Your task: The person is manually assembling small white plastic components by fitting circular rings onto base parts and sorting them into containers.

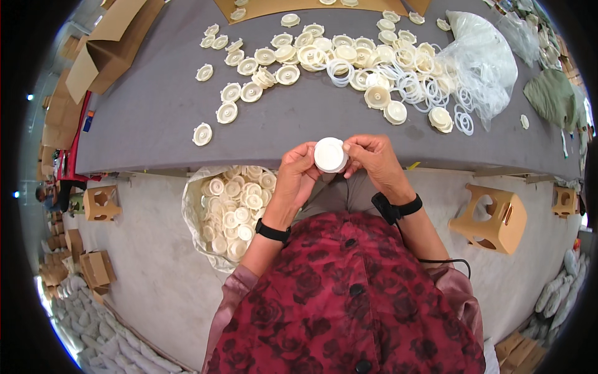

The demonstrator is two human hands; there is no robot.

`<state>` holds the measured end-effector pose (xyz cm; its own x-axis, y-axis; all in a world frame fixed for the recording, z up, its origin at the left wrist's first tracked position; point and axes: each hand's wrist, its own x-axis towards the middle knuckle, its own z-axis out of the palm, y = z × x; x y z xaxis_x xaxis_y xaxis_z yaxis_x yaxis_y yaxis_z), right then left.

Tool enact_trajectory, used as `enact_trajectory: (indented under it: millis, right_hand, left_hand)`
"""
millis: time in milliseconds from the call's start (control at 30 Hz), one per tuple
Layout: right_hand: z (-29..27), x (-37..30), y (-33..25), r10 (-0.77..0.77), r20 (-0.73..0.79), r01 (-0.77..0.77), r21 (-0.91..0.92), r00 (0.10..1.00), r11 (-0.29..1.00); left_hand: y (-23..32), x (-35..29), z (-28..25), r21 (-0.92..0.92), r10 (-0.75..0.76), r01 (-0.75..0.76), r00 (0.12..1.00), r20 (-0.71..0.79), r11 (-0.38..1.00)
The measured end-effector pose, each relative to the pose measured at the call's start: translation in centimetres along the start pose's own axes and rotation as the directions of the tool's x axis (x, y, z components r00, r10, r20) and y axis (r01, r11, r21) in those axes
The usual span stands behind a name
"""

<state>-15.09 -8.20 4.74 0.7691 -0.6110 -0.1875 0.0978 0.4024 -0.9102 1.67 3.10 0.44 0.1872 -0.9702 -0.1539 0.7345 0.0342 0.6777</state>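
Between my two hands, at the table's near edge, is a round white plastic cap (331,154), its smooth face turned up. My left hand (299,171) grips its left rim with thumb and fingers. On the opposite rim, my right hand (372,158) pinches with thumb and forefinger; whether a ring is also between those fingers I cannot make out. Beyond them, many cream plastic caps (288,75) lie loose and heaped on the table. Translucent rings (411,87) are mixed in at the right of the heap.
The grey-covered table (156,124) spans the front. A clear plastic bag (479,62) lies at its right, a cardboard box (112,50) at its left. Below the edge stands a white sack (196,212) full of caps. A tan stool (492,218) is on the right.
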Motion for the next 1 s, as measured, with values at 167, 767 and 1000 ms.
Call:
enact_trajectory:
  millis: [167, 767, 1000]
  right_hand:
    - [0.4, -0.1, 0.4, 0.038, -0.035, -0.036, 0.043, 0.999, 0.998]
    - [3.2, 0.2, 4.0, -0.237, -0.119, 0.229, -0.072, 0.964, 0.971]
    - [3.4, 0.3, 5.1, -0.384, -0.226, 0.325, -0.261, 0.895, 0.909]
  left_hand:
    - [-0.4, 0.1, 1.1, -0.182, -0.1, 0.079, 0.988, -0.114, 0.98]
    - [-2.1, 0.4, -0.2, -0.245, -0.06, 0.002, 0.971, -0.229, 0.969]
    - [-3.4, 0.6, -1.0, -0.357, -0.075, -0.009, 0.972, -0.221, 0.934]
